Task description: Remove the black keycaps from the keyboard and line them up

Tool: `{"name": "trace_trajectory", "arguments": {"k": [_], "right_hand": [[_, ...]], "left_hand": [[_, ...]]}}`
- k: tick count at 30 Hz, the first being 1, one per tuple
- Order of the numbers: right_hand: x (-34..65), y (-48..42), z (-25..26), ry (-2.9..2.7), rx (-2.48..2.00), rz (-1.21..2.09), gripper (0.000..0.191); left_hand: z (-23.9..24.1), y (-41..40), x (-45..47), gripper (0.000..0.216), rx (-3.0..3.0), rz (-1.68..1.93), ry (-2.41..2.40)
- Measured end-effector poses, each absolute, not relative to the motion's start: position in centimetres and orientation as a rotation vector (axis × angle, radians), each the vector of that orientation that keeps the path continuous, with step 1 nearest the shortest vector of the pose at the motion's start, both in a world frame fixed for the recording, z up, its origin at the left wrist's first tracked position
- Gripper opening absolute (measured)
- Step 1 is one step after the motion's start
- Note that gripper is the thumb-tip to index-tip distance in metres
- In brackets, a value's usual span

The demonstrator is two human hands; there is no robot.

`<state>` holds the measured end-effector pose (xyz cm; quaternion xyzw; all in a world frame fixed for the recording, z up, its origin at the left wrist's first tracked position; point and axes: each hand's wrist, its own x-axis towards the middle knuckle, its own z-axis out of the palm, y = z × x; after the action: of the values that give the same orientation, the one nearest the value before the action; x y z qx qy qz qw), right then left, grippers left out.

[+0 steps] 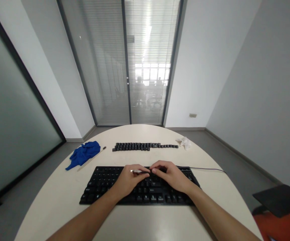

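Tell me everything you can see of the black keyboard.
The keyboard is black, long and plastic-looking, with rows of dark keys bearing pale markings. It lies flat on the cream table, a long side toward the person, and a thin cable runs off rightward from its far side. The left hand and right hand come together over it, hiding some keys; whether they touch it is unclear.

Left hand [129, 179] and right hand [171, 174] close together, bent fingers [157, 164] almost in contact, forearms [94, 211] angled inward.
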<state>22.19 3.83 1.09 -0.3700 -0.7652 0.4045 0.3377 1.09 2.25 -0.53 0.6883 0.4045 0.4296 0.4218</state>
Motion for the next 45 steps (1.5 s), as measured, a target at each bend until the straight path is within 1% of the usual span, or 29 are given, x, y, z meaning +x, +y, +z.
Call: {"name": "trace_trajectory", "arguments": {"k": [5,10,20,25,29,35,45], "right_hand": [[22.5,4.5,0.2,-1.898,-1.005,1.105,0.026],[22.8,5.1,-0.1,-1.782,-1.013,1.113,0.031],[23.1,5.7,-0.8,-1.739,-1.15,1.108,0.038],[23.0,5.7,-0.9,-1.786,-1.171,0.932,0.03],[22.9,6.2,-1.2,-1.814,-1.241,0.82,0.03],[22.7,6.4,-0.9,-1.975,-1.408,0.543,0.027],[22.4,6.4,-1.2,-2.049,-1.417,0.441,0.03]], "left_hand": [[-0.6,2.0,1.0,0.014,1.845,1.084,0.954],[-0.2,1.7,1.0,0.013,1.946,1.003,0.927],[-0.3,1.8,0.9,0.015,1.958,1.013,0.923],[-0.2,1.8,0.9,0.015,1.949,1.008,0.92],[-0.3,1.7,0.9,0.014,1.947,1.015,0.922],[-0.5,1.8,0.8,0.016,1.961,1.019,0.915],[-0.4,1.7,0.8,0.018,1.956,1.015,0.911]]}}
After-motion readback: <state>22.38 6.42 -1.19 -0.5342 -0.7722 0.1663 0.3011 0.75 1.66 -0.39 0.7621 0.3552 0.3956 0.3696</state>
